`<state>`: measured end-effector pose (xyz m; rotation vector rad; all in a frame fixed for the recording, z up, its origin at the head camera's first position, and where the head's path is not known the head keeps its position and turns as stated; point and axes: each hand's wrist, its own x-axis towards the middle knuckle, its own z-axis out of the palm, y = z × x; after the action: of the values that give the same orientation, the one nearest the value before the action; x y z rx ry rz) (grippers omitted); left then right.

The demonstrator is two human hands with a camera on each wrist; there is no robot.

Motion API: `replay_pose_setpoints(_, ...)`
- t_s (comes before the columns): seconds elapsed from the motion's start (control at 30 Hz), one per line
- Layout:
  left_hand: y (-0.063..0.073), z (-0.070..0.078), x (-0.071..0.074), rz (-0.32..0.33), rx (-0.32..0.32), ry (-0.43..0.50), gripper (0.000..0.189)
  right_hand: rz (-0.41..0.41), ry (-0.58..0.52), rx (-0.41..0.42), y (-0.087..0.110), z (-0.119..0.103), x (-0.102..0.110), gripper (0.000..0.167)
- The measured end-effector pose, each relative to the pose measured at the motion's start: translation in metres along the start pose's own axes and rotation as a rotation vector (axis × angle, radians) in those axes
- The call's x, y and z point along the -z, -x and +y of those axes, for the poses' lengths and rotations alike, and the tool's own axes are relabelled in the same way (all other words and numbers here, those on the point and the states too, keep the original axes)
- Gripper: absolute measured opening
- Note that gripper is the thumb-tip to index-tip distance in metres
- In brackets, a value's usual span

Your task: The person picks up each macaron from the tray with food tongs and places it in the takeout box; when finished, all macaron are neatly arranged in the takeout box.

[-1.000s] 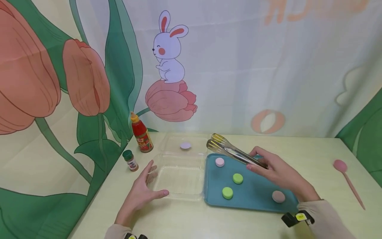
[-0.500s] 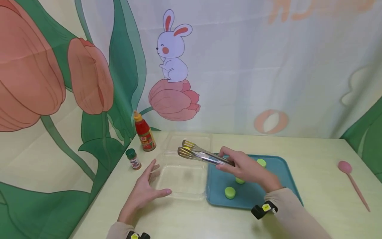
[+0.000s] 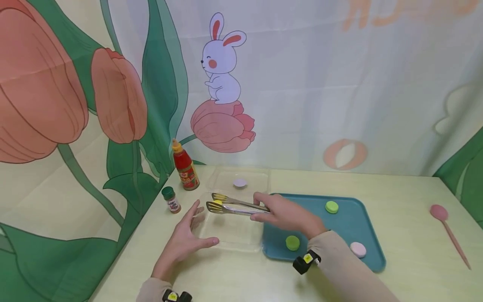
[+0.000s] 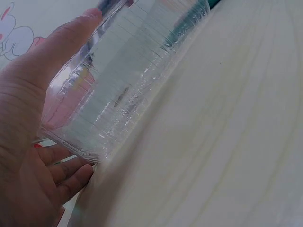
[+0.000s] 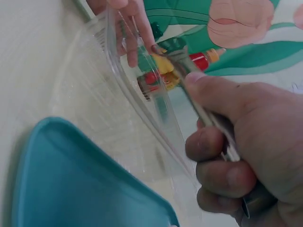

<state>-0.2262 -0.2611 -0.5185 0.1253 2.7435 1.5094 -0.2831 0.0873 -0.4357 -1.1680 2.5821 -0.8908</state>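
Observation:
My right hand [image 3: 284, 213] grips metal tongs [image 3: 243, 211], whose slotted tips hold a yellow macaron [image 3: 218, 202]. In the head view, these tips are over the left part of a clear plastic container [image 3: 235, 246]. The right wrist view shows my thumb and curled fingers round the tongs, with the yellow macaron [image 5: 163, 64] at their far end. My left hand [image 3: 185, 239] is at the container's left side. In the left wrist view, its thumb lies along the container's [image 4: 118, 80] rim, and its other fingers are by the corner. The container's hinged lid [image 3: 260, 178] lies folded back.
A teal tray [image 3: 336, 235] right of the container bears green macarons [image 3: 292, 243] and a pink one [image 3: 358, 249]; my right arm hides part of it. A pale purple disc [image 3: 240, 183] shows in the lid area. Sauce bottle [image 3: 185, 170] and spice jar [image 3: 171, 200] stand left; a pink spoon [image 3: 445, 226] lies right.
My right hand has moved left and toward me with the tongs, carrying the yellow macaron from above the tray to over the container. The left hand has stayed at the container's side.

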Motion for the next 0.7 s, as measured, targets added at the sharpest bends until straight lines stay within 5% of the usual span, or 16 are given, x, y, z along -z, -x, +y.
replay_pose_setpoints(0.17,-0.001,-0.002,0.0,0.001,0.0,0.005,0.136,-0.038,0.086,0.01,-0.014,-0.009,-0.005,0.026)
replay_pose_setpoints(0.7,0.0,-0.002,0.001,-0.01,-0.007,0.029,0.135,-0.096,0.212,-0.142,-0.036,-0.027,-0.013,0.034)
